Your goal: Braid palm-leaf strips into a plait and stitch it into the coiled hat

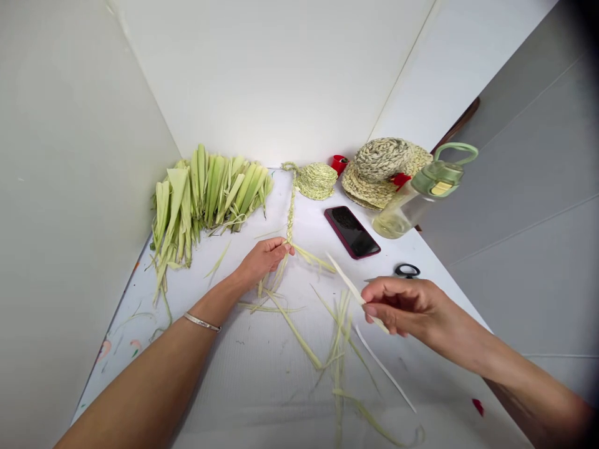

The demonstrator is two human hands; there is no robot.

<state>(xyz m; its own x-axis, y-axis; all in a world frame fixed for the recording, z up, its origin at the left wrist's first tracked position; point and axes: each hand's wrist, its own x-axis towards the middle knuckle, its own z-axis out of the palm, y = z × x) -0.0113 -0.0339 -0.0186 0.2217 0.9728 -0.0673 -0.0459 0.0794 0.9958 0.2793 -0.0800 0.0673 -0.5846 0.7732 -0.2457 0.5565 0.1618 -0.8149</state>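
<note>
1. Strips of thin, pale green husk-like fibre [302,340] lie scattered on the white tabletop [253,386], nearer the person than the black-screened phone in a maroon case [352,232].
2. One flat, cream-white tapered strip [345,275] sits on the near side of the phone. Its long axis runs diagonally, the narrow tip pointing away and leftward, the other end toward the person and rightward. It looks smooth, straight and stiff.
3. The right hand [397,305] pinches that strip between thumb and curled fingers, thumb underneath, forearm reaching in from the right.
4. The left hand [274,254], left of the phone, holds the near end of a braid between thumb and fingertips; its forearm slants in from the near left, a silver bangle [202,322] at the wrist.
5. That knobbly, yellow-green plaited fibre braid [291,215] lies left of the phone, its long axis running almost straight away from the person. Loose yellowish strands [313,257] stick out rightward from its held end.
6. Beyond the phone, slightly left, sits a round, pale green braided coil [317,181].
</note>
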